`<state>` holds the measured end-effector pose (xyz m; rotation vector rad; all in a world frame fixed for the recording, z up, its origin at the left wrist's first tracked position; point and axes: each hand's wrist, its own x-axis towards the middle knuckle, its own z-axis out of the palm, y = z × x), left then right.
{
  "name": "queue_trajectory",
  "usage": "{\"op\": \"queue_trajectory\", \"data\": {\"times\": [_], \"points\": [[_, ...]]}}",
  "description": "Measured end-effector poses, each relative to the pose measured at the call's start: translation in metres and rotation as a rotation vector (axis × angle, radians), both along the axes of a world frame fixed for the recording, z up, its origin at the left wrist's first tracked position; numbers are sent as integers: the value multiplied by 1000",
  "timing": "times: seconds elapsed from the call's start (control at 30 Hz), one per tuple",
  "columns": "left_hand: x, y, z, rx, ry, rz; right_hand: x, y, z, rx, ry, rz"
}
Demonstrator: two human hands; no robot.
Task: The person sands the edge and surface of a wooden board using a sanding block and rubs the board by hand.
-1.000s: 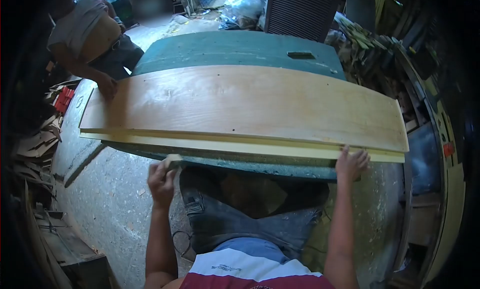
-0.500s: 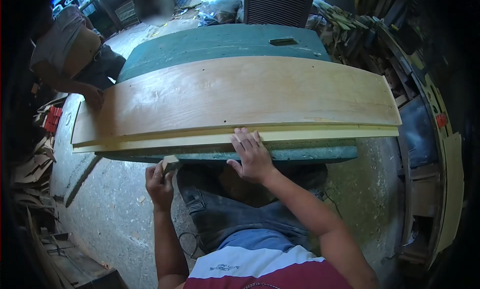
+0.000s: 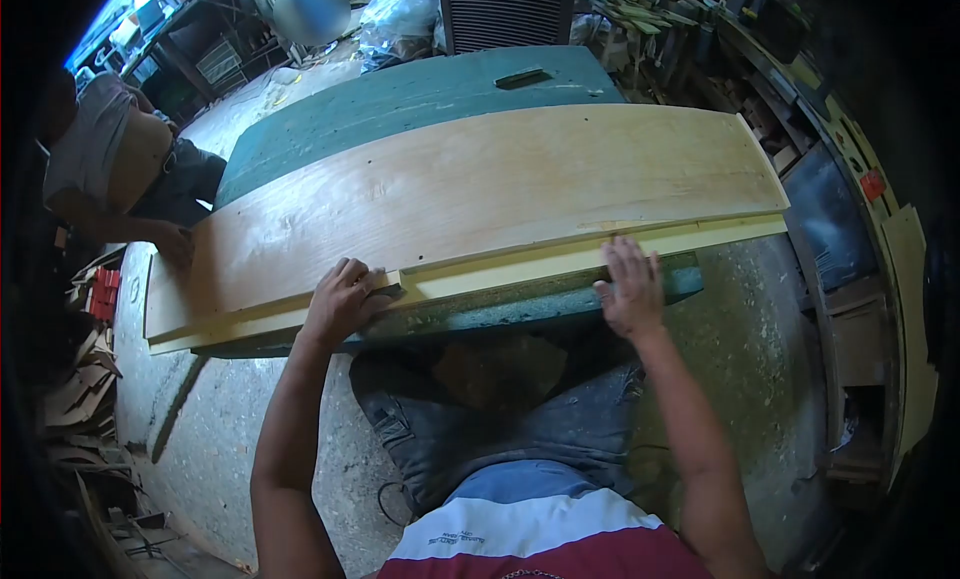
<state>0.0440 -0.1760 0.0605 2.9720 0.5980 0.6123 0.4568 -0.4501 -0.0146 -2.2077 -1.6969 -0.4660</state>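
Note:
A long plywood panel [image 3: 480, 189] lies across the green workbench [image 3: 400, 109], with a pale wooden strip [image 3: 530, 266] along its near edge. My left hand [image 3: 347, 297] is closed on a small wooden block [image 3: 388, 287], which it holds against the strip left of the middle. Part of the block is hidden by the fingers. Toward the right end of the strip, my right hand [image 3: 632, 287] lies palm down with its fingers spread, fingertips at the panel's near edge.
At the left, another person [image 3: 120, 159] has a hand on the panel's far left end. Scrap wood [image 3: 90, 379] is piled on the left floor. Shelving with boards [image 3: 860, 329] lines the right side. A plastic bag [image 3: 400, 24] and a louvered panel [image 3: 505, 14] stand behind the bench.
My left hand has brought the block up from in front of the bench to the strip. My right hand has slid from the middle toward the right. The panel appears more slanted in view.

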Motion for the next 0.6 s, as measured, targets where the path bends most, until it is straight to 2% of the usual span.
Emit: {"op": "queue_trajectory", "data": {"times": [0.07, 0.13, 0.2, 0.27, 0.37, 0.4, 0.53, 0.6], "points": [[12, 7, 2, -9, 4, -50, 28, -14, 3, 28, 19, -67], [29, 5, 1, -27, 10, -110, 60, -21, 10, 5, 165, -227], [46, -2, -2, -24, -1, -116, 96, -16, 17, 275, 108, -283], [68, -11, -7, -27, -26, -131, 133, -2, 30, 374, -5, -305], [115, -32, -2, -40, 40, -134, 190, 29, 34, 327, 1, -346], [131, -39, -4, -39, -13, -144, 206, 40, 28, 278, 10, -400], [182, -63, -6, -34, -7, -136, 213, 52, 10, 159, 61, -546], [215, -77, -10, -24, -23, -136, 220, 53, 1, 187, 41, -539]]}}
